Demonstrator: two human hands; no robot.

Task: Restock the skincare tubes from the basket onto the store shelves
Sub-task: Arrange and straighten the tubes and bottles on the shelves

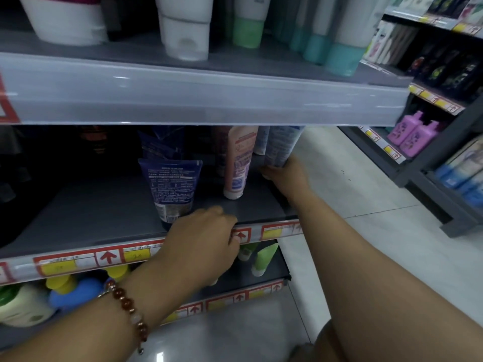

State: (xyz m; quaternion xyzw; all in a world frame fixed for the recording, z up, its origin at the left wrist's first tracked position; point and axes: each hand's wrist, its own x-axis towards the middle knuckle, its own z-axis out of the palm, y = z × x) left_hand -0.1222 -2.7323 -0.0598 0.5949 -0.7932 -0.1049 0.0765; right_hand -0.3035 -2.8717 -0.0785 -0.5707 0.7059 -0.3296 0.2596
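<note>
On the middle shelf [104,210] a dark blue tube [171,188] stands cap-down at the front. My left hand [201,241] covers its cap, fingers curled around the tube's base at the shelf edge. To its right stands a pink tube [239,163] on a white cap. At the shelf's right end my right hand [286,173] grips the bottom of a pale blue-white tube [281,145], which leans with its top hidden behind the upper shelf's rail. The basket is not in view.
The upper shelf [209,100] with its clear price rail juts out over the work area and carries white, green and teal capped tubes. Below are green tubes [264,258] and bottles. A second rack with purple bottles [413,134] stands across the tiled aisle.
</note>
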